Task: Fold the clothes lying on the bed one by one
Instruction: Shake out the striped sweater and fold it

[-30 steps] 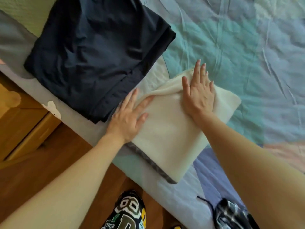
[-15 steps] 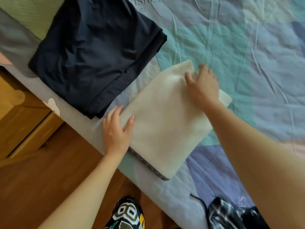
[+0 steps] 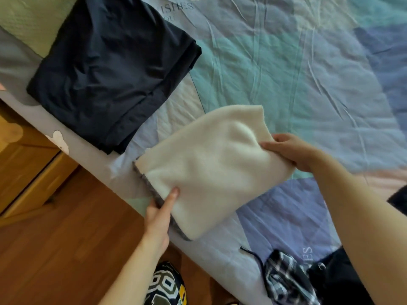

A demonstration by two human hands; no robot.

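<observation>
A folded cream fleece garment (image 3: pixel 209 170) with a grey edge lies near the bed's front edge, slightly lifted. My left hand (image 3: pixel 160 208) pinches its near left edge, thumb on top and fingers hidden underneath. My right hand (image 3: pixel 293 150) grips its far right edge, fingers curled round the fabric. A folded dark navy garment (image 3: pixel 112 71) lies flat on the bed to the upper left, apart from both hands.
The bed (image 3: pixel 297 69) wears a wrinkled pastel patchwork cover. A checked garment (image 3: pixel 284 280) and dark clothes (image 3: pixel 337 280) lie bunched at the lower right. A green pillow (image 3: pixel 30 20) sits top left. A wooden cabinet (image 3: pixel 26 168) and wood floor (image 3: pixel 66 249) lie left of the bed.
Both hands went from pressing flat on the cream garment to gripping its edges. The left hand slid down to the near edge, the right moved to the right edge, lifting the cloth a little.
</observation>
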